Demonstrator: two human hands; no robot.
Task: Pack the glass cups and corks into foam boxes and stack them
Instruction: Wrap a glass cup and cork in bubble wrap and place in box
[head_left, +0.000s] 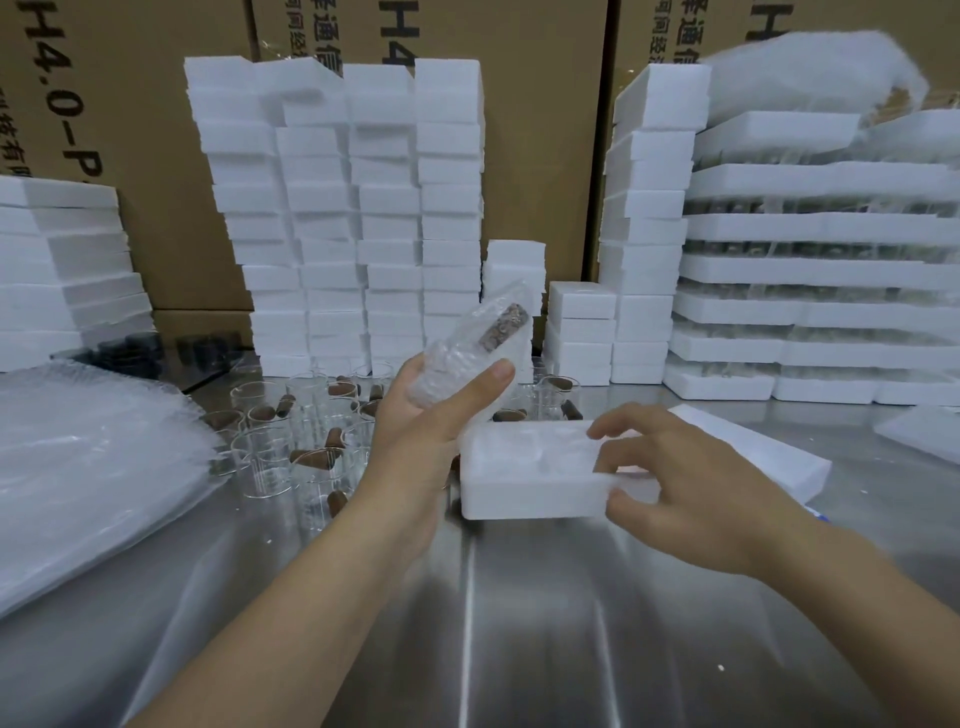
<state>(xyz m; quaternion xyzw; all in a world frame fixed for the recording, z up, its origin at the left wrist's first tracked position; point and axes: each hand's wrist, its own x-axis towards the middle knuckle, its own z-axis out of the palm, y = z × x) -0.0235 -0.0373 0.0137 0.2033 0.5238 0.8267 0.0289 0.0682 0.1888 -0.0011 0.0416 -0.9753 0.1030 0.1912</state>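
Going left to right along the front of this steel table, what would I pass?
A pile of bubble wrap sheets → loose glass cups and corks → left hand holding a bubble-wrapped cup → open foam box → right hand gripping that box.

Near edge: bare bench (519, 623) lies open before us, between our forearms and to both sides.
Centre: the open foam box (524, 478) gripped by our right hand (691, 483) blocks the middle; a foam lid (753, 452) lies just behind.
Left: bubble wrap sheets (93, 457) cover the bench.
Behind centre: glass cups (291, 431) and corks (340, 388) stand crowded; our left hand (415, 431) holds a wrapped cup (467, 343) above them.
Back: foam box stacks (337, 208) and tray stacks (821, 260) wall off the rear.
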